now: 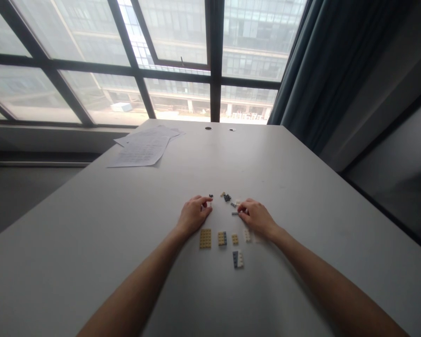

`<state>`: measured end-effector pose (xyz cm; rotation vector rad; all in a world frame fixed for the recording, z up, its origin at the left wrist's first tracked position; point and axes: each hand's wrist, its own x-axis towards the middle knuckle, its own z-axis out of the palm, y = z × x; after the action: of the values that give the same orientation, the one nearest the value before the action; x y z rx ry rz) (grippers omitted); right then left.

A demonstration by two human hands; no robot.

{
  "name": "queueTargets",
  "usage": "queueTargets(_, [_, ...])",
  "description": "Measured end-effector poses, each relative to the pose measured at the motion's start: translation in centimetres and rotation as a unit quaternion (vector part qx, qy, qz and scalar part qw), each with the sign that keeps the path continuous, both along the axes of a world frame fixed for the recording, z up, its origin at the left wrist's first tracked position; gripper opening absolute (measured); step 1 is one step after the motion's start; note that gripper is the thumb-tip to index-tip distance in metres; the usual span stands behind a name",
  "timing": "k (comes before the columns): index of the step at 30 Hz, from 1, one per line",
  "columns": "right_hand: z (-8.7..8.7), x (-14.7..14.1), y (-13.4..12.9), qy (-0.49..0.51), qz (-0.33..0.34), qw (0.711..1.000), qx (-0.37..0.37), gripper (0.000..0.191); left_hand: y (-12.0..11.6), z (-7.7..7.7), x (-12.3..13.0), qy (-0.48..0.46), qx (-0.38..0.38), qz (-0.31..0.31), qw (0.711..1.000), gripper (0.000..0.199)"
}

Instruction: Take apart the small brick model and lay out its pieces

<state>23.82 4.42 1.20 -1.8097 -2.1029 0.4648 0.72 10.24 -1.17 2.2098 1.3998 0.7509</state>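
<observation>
My left hand [195, 215] rests on the table with thumb and index finger curved and a gap between them. Just beyond its fingertips lies a small black building-brick piece [211, 195]. My right hand [257, 217] pinches at the end of a thin grey building-brick piece [235, 214]. Close to its fingers are dark grey pieces [227, 198], and whitish ones partly hidden by the hand. Nearer to me sit a tan plate [205, 238], a tan-and-grey block [222, 238], a small tan piece [235, 239], a white piece [247, 235] and a grey-and-white block [237, 259].
The white table [143, 290] reaches to a large window. Printed paper sheets [143, 147] lie at its far left. Two round cable holes [208, 128] are set near the far edge. A dark curtain [312, 93] hangs at the right.
</observation>
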Motion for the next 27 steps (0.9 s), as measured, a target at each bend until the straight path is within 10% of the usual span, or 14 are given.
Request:
queueTargets(16, [0.9,0.6,-2.3,0.155,-0.016,0.987,0.047,0.011,-1.7,0.5,-0.5,-0.111,0.129,0.109,0.979,0.026])
queueTargets(23, [1.5,-0.5,-5.4,0.429,0.005,0.898,-0.098,0.016,-7.7,2.4,1.4,-0.064,0.242,-0.186,0.95,0.021])
queueTargets(27, [1.8,-1.3,-6.6,0.513,0.004,0.847,-0.141,0.02,-9.8,2.4,1.9,-0.096,0.232,-0.228,0.941,0.017])
